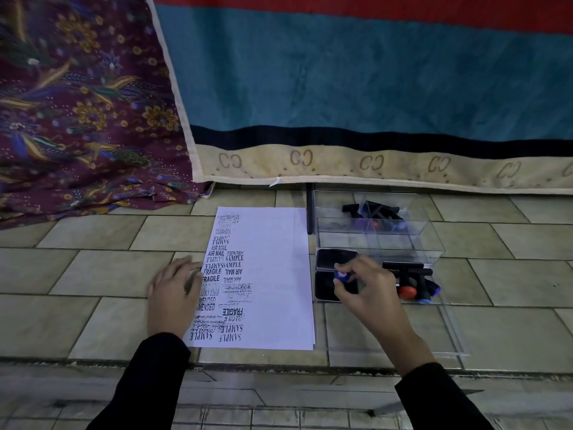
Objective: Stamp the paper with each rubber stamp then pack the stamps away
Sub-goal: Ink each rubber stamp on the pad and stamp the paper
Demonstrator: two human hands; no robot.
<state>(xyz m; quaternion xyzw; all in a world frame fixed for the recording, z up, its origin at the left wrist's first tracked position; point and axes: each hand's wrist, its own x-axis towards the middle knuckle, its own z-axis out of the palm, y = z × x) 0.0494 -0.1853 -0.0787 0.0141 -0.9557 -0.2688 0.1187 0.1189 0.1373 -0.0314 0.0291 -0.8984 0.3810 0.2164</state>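
Note:
A white sheet of paper lies on the tiled floor, its left half covered with black stamp marks such as SAMPLE, FRAGILE and AIR MAIL. My left hand rests flat on the paper's left edge. My right hand pinches a blue-knobbed rubber stamp down over the open black ink pad just right of the paper. Several more stamps with red and blue knobs lie in a heap to the right of my hand.
A clear plastic compartment box stands behind the ink pad, with black stamps in its far section. Its clear lid lies flat on the floor. Patterned and striped fabrics hang behind. A floor step edge runs in front.

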